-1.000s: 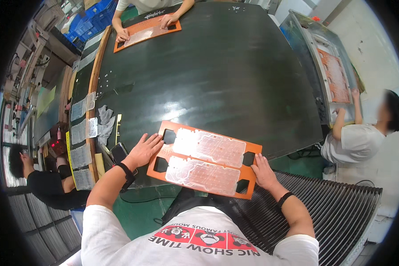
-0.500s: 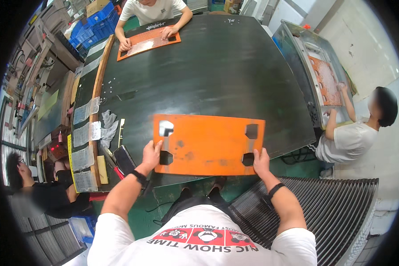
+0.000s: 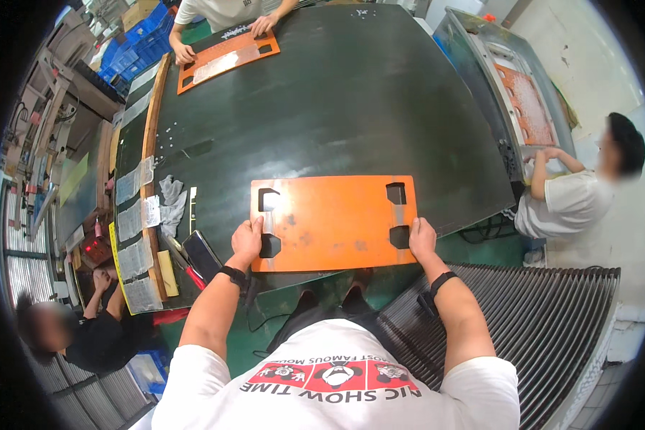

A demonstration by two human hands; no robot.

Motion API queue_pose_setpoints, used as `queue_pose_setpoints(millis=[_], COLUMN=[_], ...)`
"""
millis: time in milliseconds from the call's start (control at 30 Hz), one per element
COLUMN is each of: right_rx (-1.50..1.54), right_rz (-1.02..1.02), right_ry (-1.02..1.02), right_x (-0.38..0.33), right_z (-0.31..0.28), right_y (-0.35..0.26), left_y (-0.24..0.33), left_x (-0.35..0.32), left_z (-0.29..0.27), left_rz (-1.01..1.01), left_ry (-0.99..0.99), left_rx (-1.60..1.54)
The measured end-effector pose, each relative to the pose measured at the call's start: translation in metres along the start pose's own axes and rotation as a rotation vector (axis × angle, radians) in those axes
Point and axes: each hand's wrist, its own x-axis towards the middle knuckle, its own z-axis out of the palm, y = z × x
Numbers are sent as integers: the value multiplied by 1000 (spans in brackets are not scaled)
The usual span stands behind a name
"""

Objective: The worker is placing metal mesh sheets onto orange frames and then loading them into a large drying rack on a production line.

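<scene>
The left hand (image 3: 247,240) and right hand (image 3: 421,238) each grip a near corner of the orange board (image 3: 333,222), fingers curled at its cut-outs. The board lies flat between them on the dark table (image 3: 351,107), four notches showing, its face plain and slightly smudged.

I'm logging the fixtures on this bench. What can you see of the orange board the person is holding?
The orange board is a flat, rigid-looking rectangle with four dark cut-outs, two near each short end, and pale strips beside them. Its plain face shows faint smudges. It lies at the near edge of the dark table, overhanging slightly. The left hand grips its left end and the right hand its right end.
</scene>
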Motion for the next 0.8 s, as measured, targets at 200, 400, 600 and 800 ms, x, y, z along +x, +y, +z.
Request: queue_pose_setpoints(millis=[200,400,600,800], right_rx=[162,265,1642,1721], right_rz=[-44,-108,142,363], right_ry=[54,365,-309,-242], right_x=[2,23,-18,-45], right_z=[-19,-95,-163,-159], right_y=[-6,-27,-114,-77], left_y=[-4,104,191,245], left_x=[-3,-53,-75,-68], left_z=[-17,-99,-87,-47], left_rz=[-74,83,1533,1696], left_ry=[-160,-194,272,53], left_rx=[-685,-1131,-654,-202])
